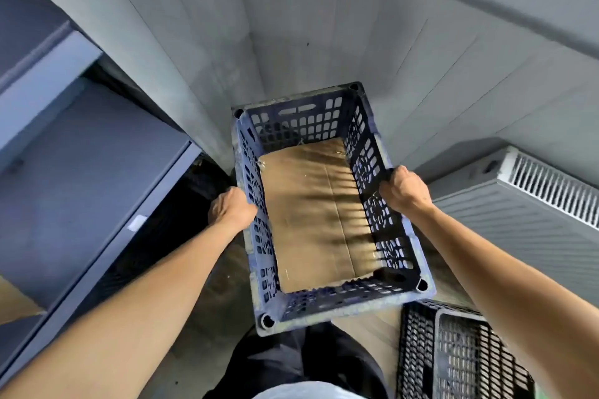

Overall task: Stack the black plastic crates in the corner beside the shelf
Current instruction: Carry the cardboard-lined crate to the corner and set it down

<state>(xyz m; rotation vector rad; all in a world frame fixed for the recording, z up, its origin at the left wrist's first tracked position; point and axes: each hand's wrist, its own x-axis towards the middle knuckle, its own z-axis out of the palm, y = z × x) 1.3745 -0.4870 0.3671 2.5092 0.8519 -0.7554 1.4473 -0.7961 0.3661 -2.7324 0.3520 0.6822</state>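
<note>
A dark perforated plastic crate (343, 300) is held in front of me, facing the wall corner. A brown cardboard sheet (314, 214) lines its bottom. My left hand (230, 207) grips the crate's left long rim. My right hand (405, 188) grips the right long rim. Both arms reach forward from the bottom of the view. More black crates (453, 356) stand on the floor at the lower right, one nested in another. The grey metal shelf (81, 178) runs along the left.
Grey panelled walls meet in a corner (249, 52) straight ahead. A white radiator (531, 204) hangs on the right wall. My dark trousers (308, 363) show below the crate. A dark gap lies between shelf and crate.
</note>
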